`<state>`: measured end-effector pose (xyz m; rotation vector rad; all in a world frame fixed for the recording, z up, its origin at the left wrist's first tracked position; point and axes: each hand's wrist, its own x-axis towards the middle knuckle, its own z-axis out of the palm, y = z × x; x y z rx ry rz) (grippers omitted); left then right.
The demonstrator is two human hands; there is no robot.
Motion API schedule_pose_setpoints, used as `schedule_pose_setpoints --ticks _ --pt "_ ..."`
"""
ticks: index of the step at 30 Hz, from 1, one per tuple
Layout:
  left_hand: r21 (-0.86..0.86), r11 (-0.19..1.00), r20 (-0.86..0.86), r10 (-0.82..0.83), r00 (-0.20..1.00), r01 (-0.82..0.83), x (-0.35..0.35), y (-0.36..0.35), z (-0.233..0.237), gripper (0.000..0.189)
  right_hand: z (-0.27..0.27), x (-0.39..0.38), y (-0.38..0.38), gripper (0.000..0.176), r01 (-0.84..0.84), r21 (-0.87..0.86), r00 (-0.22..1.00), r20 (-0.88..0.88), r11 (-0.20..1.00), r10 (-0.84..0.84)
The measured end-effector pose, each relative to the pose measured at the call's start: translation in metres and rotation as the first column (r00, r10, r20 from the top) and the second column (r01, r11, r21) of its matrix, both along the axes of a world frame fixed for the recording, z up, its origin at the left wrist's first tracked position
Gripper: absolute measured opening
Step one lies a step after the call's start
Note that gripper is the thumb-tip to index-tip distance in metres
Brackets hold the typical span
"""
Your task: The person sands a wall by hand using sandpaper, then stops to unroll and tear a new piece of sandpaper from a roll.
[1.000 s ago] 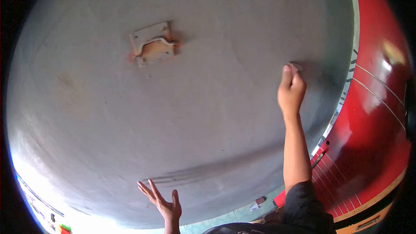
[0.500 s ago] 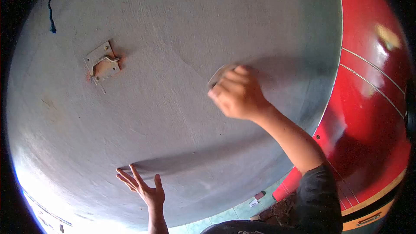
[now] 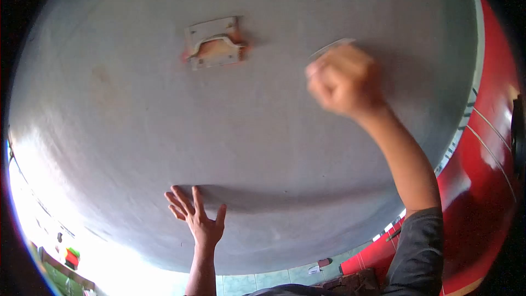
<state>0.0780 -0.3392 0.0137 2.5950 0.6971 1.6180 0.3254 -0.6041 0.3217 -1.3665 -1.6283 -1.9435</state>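
Observation:
In front of me is a large grey wall surface [image 3: 257,126], bowed by the lens. My right hand [image 3: 345,82], slightly blurred, is closed around a thin flat scraper-like tool [image 3: 332,47]. Only its pale straight edge shows past the fingers, against the wall; the rest is hidden by the hand. Lower left, my left hand [image 3: 200,216] has its fingers spread, with the fingertips at the wall and nothing in its grasp.
A metal plate with a bent handle [image 3: 216,44], orange-stained around it, is fixed to the wall left of the right hand. A glossy red surface [image 3: 471,208] borders the wall on the right. Below are pale green floor tiles [image 3: 271,278]; bright light comes in at left.
The camera view has tilted and shifted, so the metal plate appears further right and higher. My right hand, still gripping the tool, appears higher and further right; the left hand stays spread.

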Motion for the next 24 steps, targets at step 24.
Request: schedule_pose_setpoints --ticks 24 --pt "0.695 0.717 0.070 -0.001 0.998 -0.048 -0.226 0.366 0.215 0.086 -0.006 -0.217 0.285 0.026 -0.115 -0.128 0.993 0.026 0.985 0.119"
